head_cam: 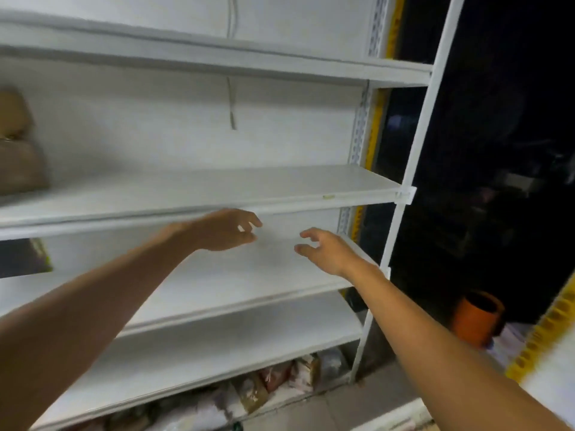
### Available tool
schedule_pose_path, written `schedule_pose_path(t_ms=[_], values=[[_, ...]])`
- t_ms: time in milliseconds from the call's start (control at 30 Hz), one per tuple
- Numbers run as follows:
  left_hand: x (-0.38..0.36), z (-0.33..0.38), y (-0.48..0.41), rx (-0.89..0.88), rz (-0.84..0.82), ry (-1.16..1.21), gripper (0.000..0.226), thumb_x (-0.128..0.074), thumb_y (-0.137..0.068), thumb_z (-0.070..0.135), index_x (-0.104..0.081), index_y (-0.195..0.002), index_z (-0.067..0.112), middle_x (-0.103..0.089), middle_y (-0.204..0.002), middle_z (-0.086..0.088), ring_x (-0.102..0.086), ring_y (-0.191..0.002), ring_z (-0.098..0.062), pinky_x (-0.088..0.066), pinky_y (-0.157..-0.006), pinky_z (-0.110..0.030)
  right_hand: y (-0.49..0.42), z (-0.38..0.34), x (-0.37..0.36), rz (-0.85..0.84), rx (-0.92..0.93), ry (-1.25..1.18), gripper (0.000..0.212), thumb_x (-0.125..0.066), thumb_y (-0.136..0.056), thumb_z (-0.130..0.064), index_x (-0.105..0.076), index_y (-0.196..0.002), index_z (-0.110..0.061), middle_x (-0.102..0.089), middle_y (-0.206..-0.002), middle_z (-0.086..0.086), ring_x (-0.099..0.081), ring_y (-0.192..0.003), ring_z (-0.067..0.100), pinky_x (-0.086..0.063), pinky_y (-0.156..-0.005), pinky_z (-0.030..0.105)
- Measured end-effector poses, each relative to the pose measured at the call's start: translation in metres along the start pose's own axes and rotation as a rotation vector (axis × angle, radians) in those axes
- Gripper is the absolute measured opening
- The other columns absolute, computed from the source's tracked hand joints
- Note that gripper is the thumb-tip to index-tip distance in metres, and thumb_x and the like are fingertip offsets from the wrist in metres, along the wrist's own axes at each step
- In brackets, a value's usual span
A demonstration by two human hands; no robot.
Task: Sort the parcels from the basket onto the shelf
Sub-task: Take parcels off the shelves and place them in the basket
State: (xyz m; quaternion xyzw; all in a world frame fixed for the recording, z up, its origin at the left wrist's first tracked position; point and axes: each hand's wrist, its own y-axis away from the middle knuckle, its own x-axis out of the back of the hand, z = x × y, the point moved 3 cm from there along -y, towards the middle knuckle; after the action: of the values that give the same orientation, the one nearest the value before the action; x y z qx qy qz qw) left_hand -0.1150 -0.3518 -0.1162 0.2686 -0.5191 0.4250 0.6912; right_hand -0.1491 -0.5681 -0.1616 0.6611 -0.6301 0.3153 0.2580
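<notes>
A white metal shelf unit with several boards fills the view. Both my arms reach toward the board below the middle one. My left hand hovers at the front lip of the middle board, fingers loosely curled, holding nothing. My right hand is a little to its right and lower, fingers spread and relaxed, also holding nothing. Brown parcels stand at the far left of the middle board. A dark parcel lies at the left end of the board below. No basket is in view.
Several wrapped packets lie on the floor under the lowest board. An orange pot stands to the right of the shelf, by a yellow perforated post. The area right of the white upright is dark.
</notes>
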Motion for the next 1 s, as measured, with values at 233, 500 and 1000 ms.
schedule_pose_path(t_ms=[233, 500, 1000], values=[[0.096, -0.112, 0.074, 0.193, 0.094, -0.143, 0.034, -0.056, -0.094, 0.027, -0.056, -0.128, 0.022, -0.065, -0.117, 0.001, -0.056, -0.091, -0.012, -0.038, -0.081, -0.021, -0.078, -0.139, -0.038, -0.085, 0.208, 0.134, 0.045, -0.06, -0.091, -0.042, -0.054, -0.132, -0.022, -0.052, -0.137, 0.007, -0.05, -0.125, 0.023, -0.037, -0.093, 0.026], [0.148, -0.223, 0.129, 0.393, 0.102, -0.165, 0.04, -0.056, -0.094, 0.028, -0.051, -0.133, 0.024, -0.062, -0.124, -0.001, -0.059, -0.101, -0.015, -0.04, -0.087, -0.023, -0.127, -0.269, -0.113, -0.139, 0.344, 0.099, 0.051, -0.059, -0.091, -0.041, -0.048, -0.137, -0.024, -0.046, -0.143, 0.006, -0.048, -0.127, 0.023, -0.034, -0.094, 0.028], [0.206, -0.345, 0.183, 0.561, 0.38, -0.119, 0.038, -0.059, -0.093, 0.016, -0.056, -0.13, 0.017, -0.064, -0.122, -0.004, -0.064, -0.103, -0.018, -0.048, -0.086, -0.023, -0.225, -0.422, -0.242, -0.346, 0.561, -0.188, 0.047, -0.058, -0.094, -0.034, -0.048, -0.137, -0.018, -0.047, -0.142, 0.01, -0.049, -0.125, 0.025, -0.04, -0.09, 0.03]])
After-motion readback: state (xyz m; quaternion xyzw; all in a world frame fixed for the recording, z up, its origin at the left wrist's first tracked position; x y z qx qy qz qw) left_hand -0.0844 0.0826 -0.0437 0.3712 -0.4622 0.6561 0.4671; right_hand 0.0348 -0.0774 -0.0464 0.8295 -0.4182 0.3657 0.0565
